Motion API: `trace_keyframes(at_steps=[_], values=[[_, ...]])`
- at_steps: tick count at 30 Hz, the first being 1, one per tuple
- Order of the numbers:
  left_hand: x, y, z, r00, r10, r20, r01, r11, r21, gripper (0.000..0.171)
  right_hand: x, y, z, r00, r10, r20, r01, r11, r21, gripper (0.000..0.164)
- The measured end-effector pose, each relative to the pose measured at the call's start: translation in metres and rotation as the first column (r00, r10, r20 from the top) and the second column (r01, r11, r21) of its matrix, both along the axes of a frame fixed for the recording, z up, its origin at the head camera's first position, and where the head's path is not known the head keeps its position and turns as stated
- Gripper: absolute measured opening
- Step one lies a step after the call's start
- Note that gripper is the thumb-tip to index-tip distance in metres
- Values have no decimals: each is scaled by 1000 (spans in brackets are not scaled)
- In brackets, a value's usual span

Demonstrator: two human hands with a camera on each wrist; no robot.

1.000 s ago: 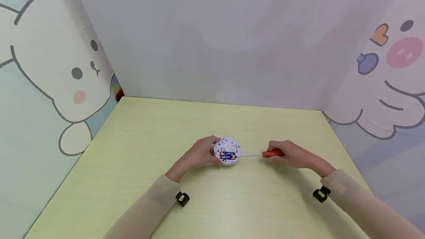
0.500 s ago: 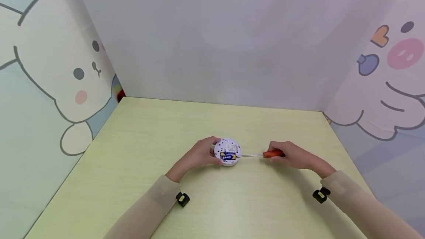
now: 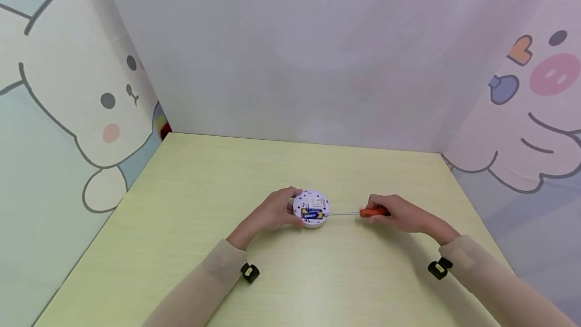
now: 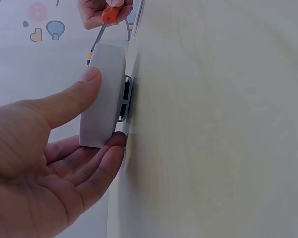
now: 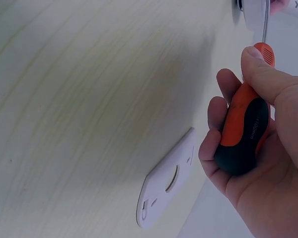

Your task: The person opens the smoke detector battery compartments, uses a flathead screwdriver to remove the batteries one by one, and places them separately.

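A round white plastic device (image 3: 314,201) sits at the middle of the pale yellow wood-grain counter (image 3: 254,165), its open battery compartment facing up with a blue-and-yellow cylindrical battery (image 3: 312,214) inside. The left hand (image 3: 275,209) grips the device's side, thumb and fingers partly spread around it. The orange-and-black screwdriver (image 3: 369,212) points its metal shaft at the battery's right end; whether they touch is unclear. The right hand (image 3: 398,212) is curled round its handle. A flat white plate (image 5: 156,191) with a curved opening lies on the counter.
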State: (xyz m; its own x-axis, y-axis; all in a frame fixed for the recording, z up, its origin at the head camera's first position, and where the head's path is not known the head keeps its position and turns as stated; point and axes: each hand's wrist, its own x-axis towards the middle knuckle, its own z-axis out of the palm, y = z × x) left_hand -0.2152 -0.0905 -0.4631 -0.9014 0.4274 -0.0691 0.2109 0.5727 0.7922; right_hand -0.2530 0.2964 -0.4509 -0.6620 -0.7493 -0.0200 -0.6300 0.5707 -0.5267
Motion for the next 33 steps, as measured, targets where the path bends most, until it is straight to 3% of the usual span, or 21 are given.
trace_keyframes(at_steps=[20, 33], values=[[0, 0, -2, 1000, -1, 18, 1, 1000, 12, 87, 1, -1, -16, 1000, -3, 19, 3, 1000, -10, 19], [0, 0, 0, 999, 0, 34, 0, 1000, 9, 86, 6, -1, -11, 1000, -6, 19, 6, 1000, 2, 24]])
